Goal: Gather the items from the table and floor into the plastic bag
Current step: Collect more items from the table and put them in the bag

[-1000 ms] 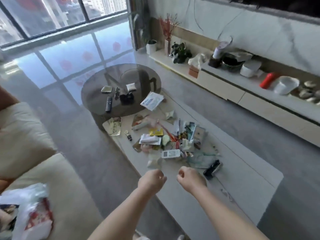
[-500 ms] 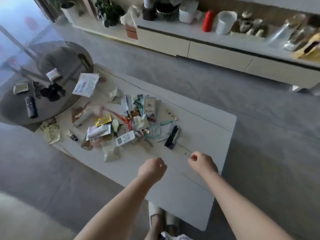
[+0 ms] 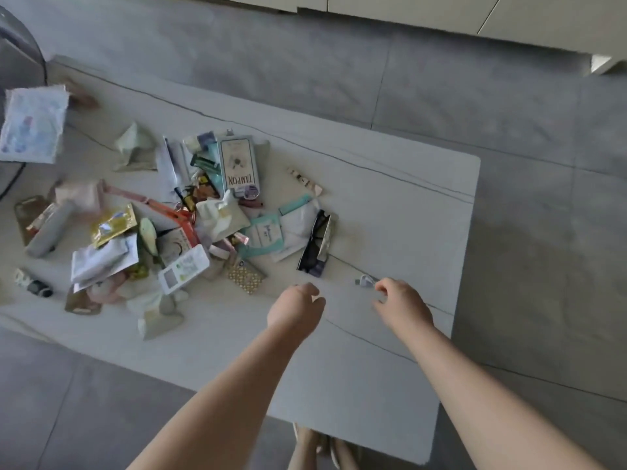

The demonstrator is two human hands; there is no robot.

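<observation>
A heap of small litter [image 3: 190,225] covers the left half of the pale low table [image 3: 390,205]: sachets, wrappers, a tampon box [image 3: 238,163], a gold foil packet [image 3: 113,224] and a black packet [image 3: 315,247]. A small clear scrap [image 3: 364,280] lies apart, near the table's right end. My right hand [image 3: 400,305] is at it, thumb and forefinger pinched on its right tip. My left hand [image 3: 295,310] hovers over bare tabletop in a loose fist with nothing in it, just right of a dotted gold sachet [image 3: 246,278]. The plastic bag is out of view.
Grey tiled floor [image 3: 526,232] surrounds the table. A cream cabinet base [image 3: 441,11] runs along the top edge. A dark round glass table [image 3: 17,52] overlaps the far left corner, with a white pouch [image 3: 32,125] beside it. My feet [image 3: 319,446] stand under the near edge.
My view has swung right and tilted down onto the table. My right hand has reached out to the small scrap and closed on its tip. The left hand stays in a fist.
</observation>
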